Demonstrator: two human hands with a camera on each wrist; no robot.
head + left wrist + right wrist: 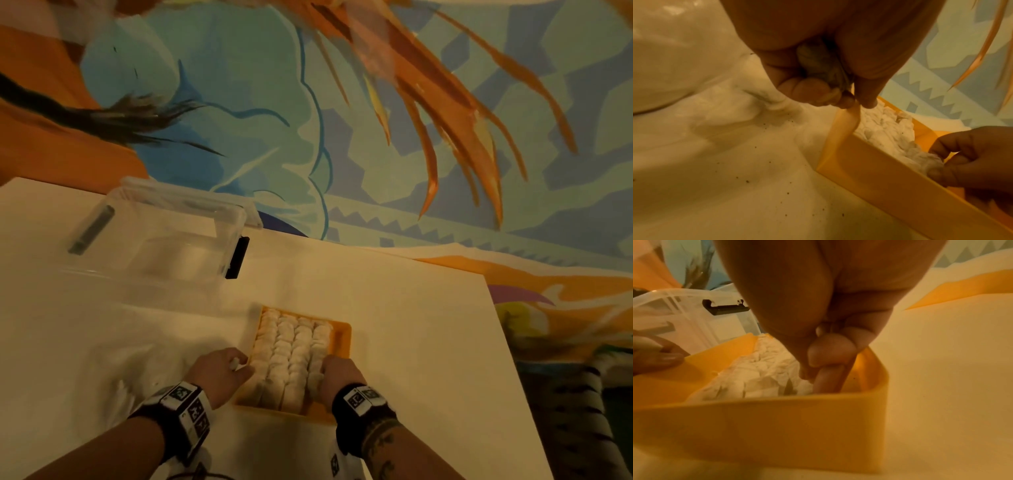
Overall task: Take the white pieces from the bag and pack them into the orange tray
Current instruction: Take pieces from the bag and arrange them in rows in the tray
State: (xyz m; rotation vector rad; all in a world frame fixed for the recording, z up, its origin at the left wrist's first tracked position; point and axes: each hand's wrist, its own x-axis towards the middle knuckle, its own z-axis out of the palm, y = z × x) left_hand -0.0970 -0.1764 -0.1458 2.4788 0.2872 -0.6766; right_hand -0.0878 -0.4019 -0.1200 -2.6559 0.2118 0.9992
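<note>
The orange tray lies on the white table, filled with rows of white pieces. My left hand is at the tray's left wall, fingers curled round one white piece, a fingertip touching the packed pieces at the rim. My right hand reaches into the tray's near right end and pinches a white piece in the rightmost row. In the right wrist view one finger points down between the pieces and the tray's right wall. The clear bag lies crumpled left of the tray.
A clear plastic box with black latches stands at the back left of the table. The table's edge runs diagonally on the right, with a colourful painted floor beyond. Bare table lies right of the tray.
</note>
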